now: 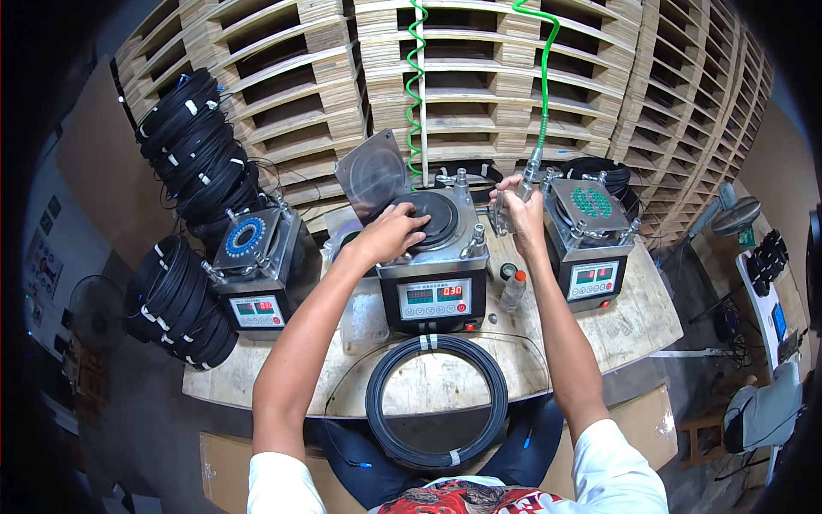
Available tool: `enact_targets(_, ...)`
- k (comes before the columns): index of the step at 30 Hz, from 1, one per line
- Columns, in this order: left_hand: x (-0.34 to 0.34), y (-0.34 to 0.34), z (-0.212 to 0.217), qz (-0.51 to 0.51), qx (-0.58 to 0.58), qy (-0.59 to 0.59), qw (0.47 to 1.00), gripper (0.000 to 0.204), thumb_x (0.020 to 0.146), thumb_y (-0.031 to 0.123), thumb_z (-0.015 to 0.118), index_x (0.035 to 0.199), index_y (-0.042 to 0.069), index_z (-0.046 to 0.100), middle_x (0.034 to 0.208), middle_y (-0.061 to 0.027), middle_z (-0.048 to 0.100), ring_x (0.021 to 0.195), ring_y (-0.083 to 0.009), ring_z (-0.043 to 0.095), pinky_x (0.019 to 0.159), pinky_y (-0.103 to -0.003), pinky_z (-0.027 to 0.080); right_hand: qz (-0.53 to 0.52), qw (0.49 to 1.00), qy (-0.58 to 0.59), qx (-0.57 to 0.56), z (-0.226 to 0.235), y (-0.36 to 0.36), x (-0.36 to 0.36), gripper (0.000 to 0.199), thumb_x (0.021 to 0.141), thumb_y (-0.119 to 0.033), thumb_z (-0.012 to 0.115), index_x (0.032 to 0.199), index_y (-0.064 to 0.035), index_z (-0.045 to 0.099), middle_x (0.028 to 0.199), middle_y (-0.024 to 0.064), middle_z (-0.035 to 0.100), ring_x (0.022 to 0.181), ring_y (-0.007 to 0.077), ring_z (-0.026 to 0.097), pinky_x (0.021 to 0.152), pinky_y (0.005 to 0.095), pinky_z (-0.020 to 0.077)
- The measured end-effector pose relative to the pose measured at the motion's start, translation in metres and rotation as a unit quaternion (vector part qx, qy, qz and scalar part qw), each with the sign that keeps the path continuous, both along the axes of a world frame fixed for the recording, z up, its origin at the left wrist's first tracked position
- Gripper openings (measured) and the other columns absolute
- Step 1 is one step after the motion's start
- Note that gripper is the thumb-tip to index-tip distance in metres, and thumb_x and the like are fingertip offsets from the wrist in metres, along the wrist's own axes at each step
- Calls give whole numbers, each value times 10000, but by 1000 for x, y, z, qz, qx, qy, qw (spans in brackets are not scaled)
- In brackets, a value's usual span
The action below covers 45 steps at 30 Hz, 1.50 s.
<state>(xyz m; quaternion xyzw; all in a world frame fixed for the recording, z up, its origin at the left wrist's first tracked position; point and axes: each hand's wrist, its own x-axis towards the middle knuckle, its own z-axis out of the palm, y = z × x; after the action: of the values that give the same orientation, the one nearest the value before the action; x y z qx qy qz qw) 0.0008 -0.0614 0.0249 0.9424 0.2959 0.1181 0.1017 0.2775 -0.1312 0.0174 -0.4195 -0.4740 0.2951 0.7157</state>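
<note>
My left hand [396, 233] rests its spread fingers on the round black disc [435, 221] on top of the middle polishing machine [432, 287]. A square metal plate [373, 174] leans tilted up behind that hand, at the disc's far left side. My right hand [522, 210] is wrapped round an air blow gun [531, 171], held upright between the middle and right machines. From the gun's top a green air hose [545, 94] runs upward. The gun's lower part is partly hidden by my fingers. Across my lap lies a coil of black cable [378, 403], with blue-tipped ends hanging beside it.
Similar machines stand left [257, 283] and right [593, 248], each bearing a fixture plate with a ring of connectors, blue and green. A clear bottle [513, 291] with an orange cap stands by the middle machine. Black cable coils [193, 146] pile at left; wooden pallets [505, 94] rise behind.
</note>
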Motion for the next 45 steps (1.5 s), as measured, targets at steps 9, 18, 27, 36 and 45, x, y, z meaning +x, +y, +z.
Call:
enact_targets(9,5,3,4,9,35,-17,999,345,999,319,545,1264,149,686,1349,-168,545,1197,-357,536,1046,-429,426,38,999,3,14,12,-11,-3,75,908,-69,557,967,-49,598,897,101,689,812,164,681,746,295,547)
enact_targets(18,18,-3,-16,212,131,-433,866,266,1004,172,487,905,-10,654,919,-197,628,917,-381,593,840,-456,454,89,996,-28,-13,47,30,-15,157,903,-85,562,1023,-5,624,926,108,706,839,173,713,765,282,563)
enact_targets(27,33,-3,-25,377,182,-570,707,177,918,57,535,1084,-3,538,1099,-195,478,1112,-361,472,988,-460,351,-111,887,-437,-104,94,183,13,390,742,-371,845,856,-23,711,766,129,722,733,202,711,700,362,544)
enact_targets(36,22,-3,-24,372,115,-549,740,289,908,1,468,1194,-46,479,1202,-245,526,1180,-411,492,1056,-456,340,-50,956,-246,-149,51,242,-6,315,839,-65,755,1116,33,644,721,135,702,571,178,697,509,322,569)
enact_targets(45,35,0,-32,338,125,-556,749,369,839,-46,444,1208,-57,463,1205,-268,523,1204,-431,486,1085,-455,328,-100,947,-299,-57,-7,196,53,510,933,12,523,1439,-13,458,831,91,675,747,155,654,663,288,524)
